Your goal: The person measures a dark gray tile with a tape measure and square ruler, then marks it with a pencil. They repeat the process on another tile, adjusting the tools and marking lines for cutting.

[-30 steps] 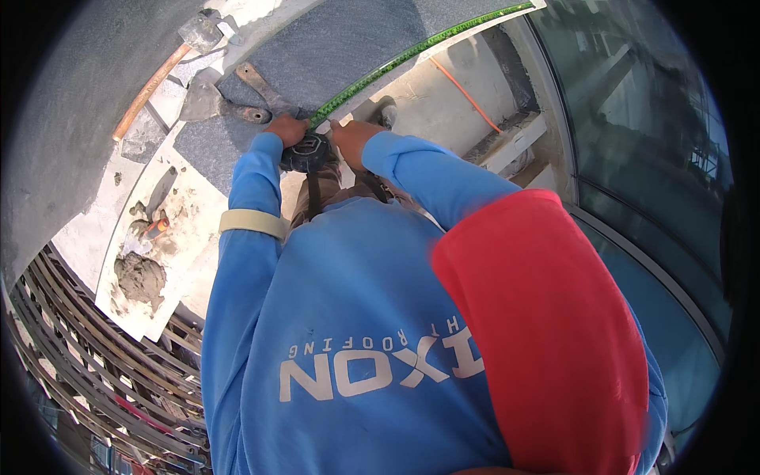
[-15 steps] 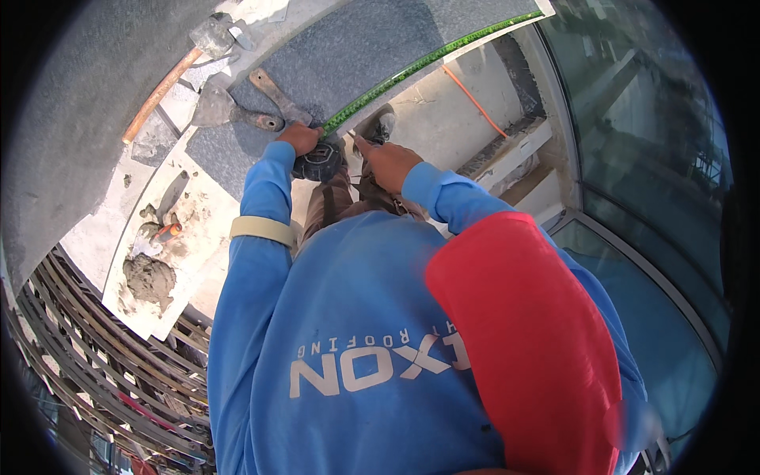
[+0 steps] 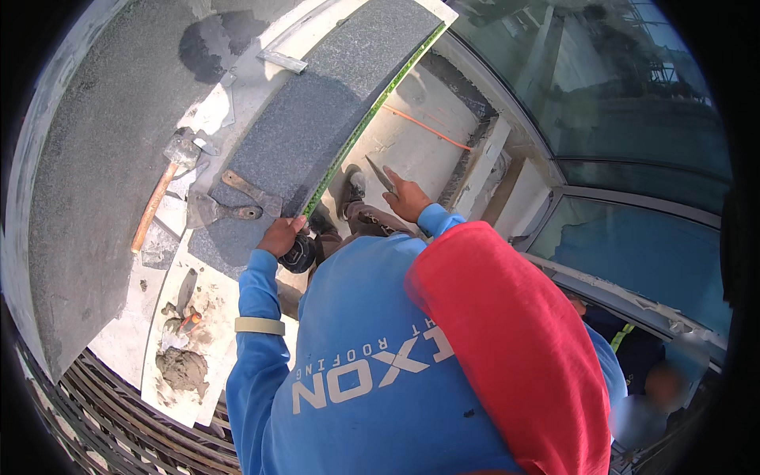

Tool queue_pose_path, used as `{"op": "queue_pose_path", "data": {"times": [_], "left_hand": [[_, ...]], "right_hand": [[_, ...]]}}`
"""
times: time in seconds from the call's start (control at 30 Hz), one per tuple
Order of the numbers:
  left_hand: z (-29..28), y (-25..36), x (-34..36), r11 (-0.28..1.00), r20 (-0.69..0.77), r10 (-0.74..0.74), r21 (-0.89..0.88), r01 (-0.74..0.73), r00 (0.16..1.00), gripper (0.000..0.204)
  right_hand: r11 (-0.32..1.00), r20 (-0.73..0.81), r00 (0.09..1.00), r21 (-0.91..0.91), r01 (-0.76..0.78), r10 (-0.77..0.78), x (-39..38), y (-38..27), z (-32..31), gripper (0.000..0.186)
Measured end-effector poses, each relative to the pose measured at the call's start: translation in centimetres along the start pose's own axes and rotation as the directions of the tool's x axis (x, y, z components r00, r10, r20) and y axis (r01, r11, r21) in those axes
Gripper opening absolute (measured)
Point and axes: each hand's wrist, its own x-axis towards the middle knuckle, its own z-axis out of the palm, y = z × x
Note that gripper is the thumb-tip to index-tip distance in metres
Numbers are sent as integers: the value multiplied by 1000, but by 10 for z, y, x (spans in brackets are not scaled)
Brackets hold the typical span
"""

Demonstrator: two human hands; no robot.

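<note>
A green tape measure blade [image 3: 377, 112] runs along the right edge of a long grey speckled stone slab [image 3: 317, 119]. At the slab's near corner my left hand [image 3: 279, 237] is closed on the tape measure, whose black case [image 3: 298, 255] hangs just below the fingers. To the right, apart from the slab, my right hand [image 3: 409, 199] is closed round a slim, pointed grey tool [image 3: 381, 174]; its exact kind is unclear. Two scrapers, one wooden-handled [image 3: 252, 191] and one wide-bladed [image 3: 222, 211], lie on the slab near my left hand.
A wooden-handled hammer [image 3: 158, 194] lies left of the slab. Nearer, a white board [image 3: 162, 380] carries a mortar heap [image 3: 182, 370] and an orange-handled trowel [image 3: 190, 322]. Glass panels [image 3: 633, 229] stand to the right, with another person [image 3: 625, 340] at the lower right. An orange cord [image 3: 427, 128] crosses the recess.
My right hand has moved away from the tape and slab edge, now showing the pointed tool. My left hand stays at the tape. The view has shifted, bringing another person into sight.
</note>
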Motion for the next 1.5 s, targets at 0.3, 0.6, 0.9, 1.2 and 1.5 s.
{"op": "queue_pose_path", "data": {"times": [0.3, 0.6, 0.9, 1.2, 1.5], "left_hand": [[17, 46, -18, 967, 42, 173, -196, -161, 984, 54], [38, 57, -42, 907, -183, 288, -264, -329, 940, 51], [75, 113, 6, 864, -415, 31, -447, -233, 909, 36], [172, 170, 33, 803, -734, -287, -535, -264, 616, 54], [238, 157, 40, 653, -620, -757, -701, -287, -208, 71]], "right_hand": [[484, -407, 802, 858, 171, 438, 67, 25, -94, 56], [317, -482, 867, 848, 424, 129, 107, 12, -194, 15], [422, -58, 923, 877, 229, -381, 196, -57, -183, 19], [839, 716, 440, 434, 329, -543, 204, -66, -104, 41], [627, 603, 509, -20, 779, -614, 274, -68, -112, 51]]}}
